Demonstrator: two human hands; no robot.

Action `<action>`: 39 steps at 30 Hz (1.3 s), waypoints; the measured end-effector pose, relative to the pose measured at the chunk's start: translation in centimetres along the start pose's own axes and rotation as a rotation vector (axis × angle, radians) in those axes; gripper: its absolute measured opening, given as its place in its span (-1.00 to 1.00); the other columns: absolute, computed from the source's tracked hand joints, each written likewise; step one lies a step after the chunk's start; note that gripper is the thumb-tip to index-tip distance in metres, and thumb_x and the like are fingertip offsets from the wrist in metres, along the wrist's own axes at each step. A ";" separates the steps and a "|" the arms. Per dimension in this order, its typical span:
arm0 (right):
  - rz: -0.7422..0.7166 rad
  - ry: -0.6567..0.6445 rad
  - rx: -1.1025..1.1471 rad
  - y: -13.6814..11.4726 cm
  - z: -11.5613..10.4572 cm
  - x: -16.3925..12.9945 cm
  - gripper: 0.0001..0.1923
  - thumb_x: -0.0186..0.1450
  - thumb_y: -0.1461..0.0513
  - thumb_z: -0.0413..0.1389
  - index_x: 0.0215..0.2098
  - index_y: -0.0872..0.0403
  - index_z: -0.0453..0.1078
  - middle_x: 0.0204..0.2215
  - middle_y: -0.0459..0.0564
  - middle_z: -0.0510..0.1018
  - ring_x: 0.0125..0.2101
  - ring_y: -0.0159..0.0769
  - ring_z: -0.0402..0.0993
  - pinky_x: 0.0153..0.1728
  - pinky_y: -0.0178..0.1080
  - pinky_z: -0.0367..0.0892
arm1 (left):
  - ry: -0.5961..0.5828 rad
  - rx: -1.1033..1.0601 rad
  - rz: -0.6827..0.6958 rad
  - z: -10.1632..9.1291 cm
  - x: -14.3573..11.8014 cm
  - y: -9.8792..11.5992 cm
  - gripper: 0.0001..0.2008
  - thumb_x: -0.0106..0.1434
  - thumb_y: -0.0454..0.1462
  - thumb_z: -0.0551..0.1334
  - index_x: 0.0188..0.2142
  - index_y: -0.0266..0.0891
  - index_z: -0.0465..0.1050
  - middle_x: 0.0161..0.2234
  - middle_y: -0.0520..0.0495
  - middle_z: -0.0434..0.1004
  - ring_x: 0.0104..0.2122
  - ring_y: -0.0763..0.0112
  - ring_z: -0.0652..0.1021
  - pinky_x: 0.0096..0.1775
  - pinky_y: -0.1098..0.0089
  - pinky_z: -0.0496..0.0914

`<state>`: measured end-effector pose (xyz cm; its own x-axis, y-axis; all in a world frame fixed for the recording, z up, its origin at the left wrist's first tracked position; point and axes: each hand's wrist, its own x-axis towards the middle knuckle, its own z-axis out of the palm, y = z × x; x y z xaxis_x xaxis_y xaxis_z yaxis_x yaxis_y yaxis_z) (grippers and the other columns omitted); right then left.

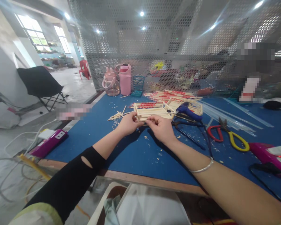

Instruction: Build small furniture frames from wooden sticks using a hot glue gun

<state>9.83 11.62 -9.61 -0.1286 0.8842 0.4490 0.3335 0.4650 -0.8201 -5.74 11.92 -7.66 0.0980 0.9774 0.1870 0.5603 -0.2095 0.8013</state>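
Between my two hands is a small frame made of thin wooden sticks [152, 112], held just above the blue tabletop. My left hand [129, 123] pinches its left end between thumb and fingers. Along its near edge, my right hand [161, 126] has thumb and fingertips closed on the sticks. A blue glue gun [189, 113] lies right behind the frame's right end, near another stick frame [198, 108]. Loose wooden sticks [118, 115] are scattered left of the frame, and bundles of sticks with red wrapping [170, 95] lie behind it.
Pliers with dark handles [189, 136] and red-and-yellow-handled cutters [224, 131] lie at right, beside clear glue sticks [234, 117] and a magenta tool [269, 156]. A purple power strip [49, 143] sits at the left edge. Pink bottles [125, 79] stand at the back before a perforated metal screen [131, 40].
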 end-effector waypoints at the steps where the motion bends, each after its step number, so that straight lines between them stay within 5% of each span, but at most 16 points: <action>1: -0.010 0.017 -0.021 0.1 0.0 0.0 -0.75 0.11 0.09 0.07 -0.49 0.11 0.45 -0.75 -0.21 0.21 -0.68 -0.44 0.06 -0.60 -0.32 -0.03 | -0.019 -0.014 -0.002 0.1 0.3 0.0 -0.75 -0.06 -0.31 0.32 -0.31 -0.29 0.45 -0.62 0.16 0.27 -0.60 0.54 0.29 -0.49 0.48 0.15; 7: -0.017 0.055 -0.090 0.3 0.0 0.0 -0.73 0.12 0.11 0.07 -0.48 0.11 0.52 -0.74 -0.16 0.32 -0.67 -0.42 0.14 -0.58 -0.32 0.03 | -0.043 -0.052 0.003 0.7 0.6 0.3 -0.68 -0.09 -0.28 0.35 -0.29 -0.27 0.41 -0.62 0.17 0.27 -0.61 0.55 0.27 -0.51 0.49 0.13; 12: 0.049 0.098 -0.091 0.5 0.2 0.2 -0.76 0.12 0.14 0.09 -0.48 0.12 0.53 -0.70 -0.13 0.42 -0.65 -0.40 0.23 -0.55 -0.32 0.09 | 0.144 0.023 0.035 1.4 -0.5 0.2 -0.42 -0.07 -0.27 0.37 -0.03 -0.28 0.31 -0.50 0.13 0.30 -0.51 0.50 0.35 -0.41 0.44 0.24; 17: 0.045 0.109 -0.024 0.8 0.5 0.5 -0.76 0.11 0.14 0.10 -0.46 0.13 0.53 -0.65 -0.08 0.50 -0.62 -0.37 0.30 -0.52 -0.32 0.15 | 0.342 0.084 0.090 1.5 -0.4 0.1 -0.36 -0.07 -0.28 0.37 0.03 -0.27 0.26 -0.11 -0.15 0.40 -0.20 0.30 0.45 -0.17 0.28 0.34; 21: 0.061 0.121 -0.019 0.8 0.6 0.7 -0.79 0.10 0.15 0.12 -0.48 0.12 0.52 -0.63 -0.07 0.52 -0.61 -0.37 0.31 -0.50 -0.31 0.17 | 0.216 0.201 0.335 1.1 0.3 -0.4 -0.30 -0.04 -0.35 0.34 0.11 -0.23 0.18 0.16 -0.27 0.23 0.14 0.16 0.29 0.11 0.14 0.20; 27: 0.021 0.039 0.099 -0.7 -0.7 0.5 -0.79 0.07 0.13 0.12 -0.51 0.11 0.47 -0.73 -0.18 0.32 -0.67 -0.46 0.12 -0.59 -0.33 0.05 | 0.160 0.597 0.484 -0.9 0.0 1.4 -0.67 0.03 -0.19 0.31 -0.19 -0.19 0.41 0.14 -0.26 0.28 0.19 -0.04 0.19 0.19 -0.12 -0.09; 30: -0.001 0.007 0.223 -1.6 -2.2 0.7 -0.77 0.06 0.08 0.13 -0.50 0.10 0.44 -0.73 -0.18 0.29 -0.68 -0.47 0.07 -0.63 -0.33 0.01 | -0.051 0.745 0.482 -1.6 0.8 4.1 -0.73 0.09 -0.12 0.25 -0.25 -0.20 0.46 -0.18 -0.18 0.53 -0.03 0.01 0.44 0.18 -0.16 -0.23; 32: -0.015 0.081 0.272 -1.9 -3.2 1.0 -0.77 0.06 0.08 0.13 -0.49 0.08 0.41 -0.72 -0.18 0.28 -0.68 -0.47 0.07 -0.63 -0.33 0.02 | -0.193 0.834 0.450 -1.6 2.0 5.7 -0.81 0.08 -0.13 0.25 -0.40 -0.21 0.48 -0.47 -0.07 0.50 -0.28 0.15 0.51 0.16 -0.09 -0.11; 35: -0.037 0.214 0.279 -1.8 -4.4 1.3 -0.78 0.07 0.08 0.12 -0.48 0.08 0.39 -0.72 -0.20 0.24 -0.68 -0.47 0.07 -0.63 -0.33 0.02 | -0.336 0.867 0.392 -1.4 3.9 7.3 -0.74 0.13 -0.20 0.19 -0.65 -0.21 0.40 -0.68 0.03 0.31 -0.52 0.33 0.42 -0.07 0.19 0.22; 39: -0.089 0.150 0.160 -1.5 -4.6 1.1 -0.80 0.08 0.11 0.12 -0.49 0.10 0.43 -0.73 -0.20 0.23 -0.68 -0.49 0.04 -0.63 -0.33 -0.01 | -0.443 0.792 0.248 -2.2 5.2 8.1 -0.66 0.17 -0.16 0.15 -0.68 -0.20 0.42 -0.74 0.04 0.31 -0.65 0.46 0.30 -0.45 0.42 0.17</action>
<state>13.47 11.68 -6.25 -0.0068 0.8287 0.5597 0.1737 0.5522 -0.8155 -2.53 15.26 1.10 0.5020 0.8625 -0.0633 0.8620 -0.4931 0.1174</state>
